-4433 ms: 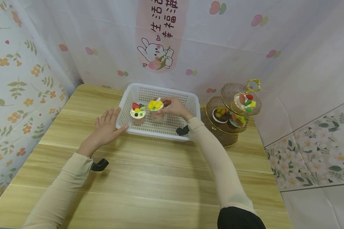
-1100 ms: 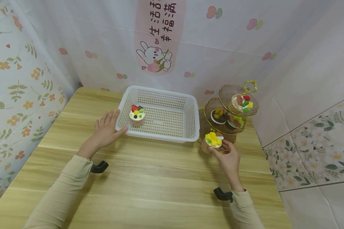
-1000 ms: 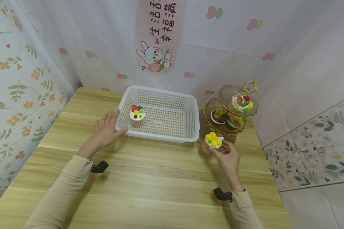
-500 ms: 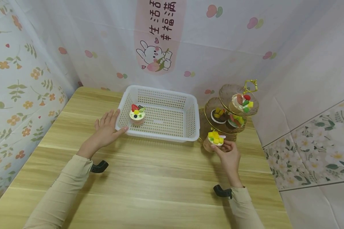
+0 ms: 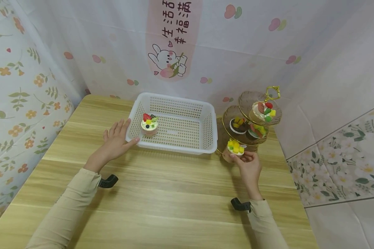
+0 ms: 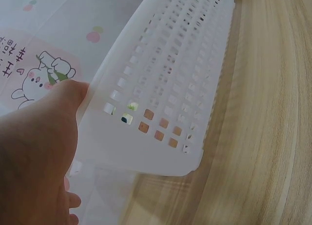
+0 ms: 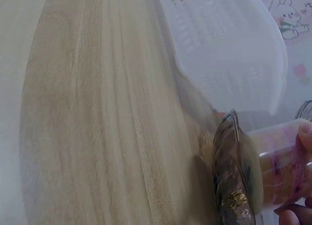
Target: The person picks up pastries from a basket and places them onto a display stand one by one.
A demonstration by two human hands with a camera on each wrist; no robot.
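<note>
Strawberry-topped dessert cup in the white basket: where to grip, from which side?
Likely best: side walls of the strawberry-topped dessert cup, below the topping, coming from above-right. It stands upright near the left end of the white basket, bare floor to its right; topping protrudes upward.

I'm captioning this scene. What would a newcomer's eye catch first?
Probably the gold-rimmed tiered stand on the right, where the right hand grips a yellow-topped dessert cup by the lowest tier. Next, the white basket to its left, holding one strawberry-topped cup near its left end. Behind them, a cartoon rabbit stands out on the curtain.
</note>
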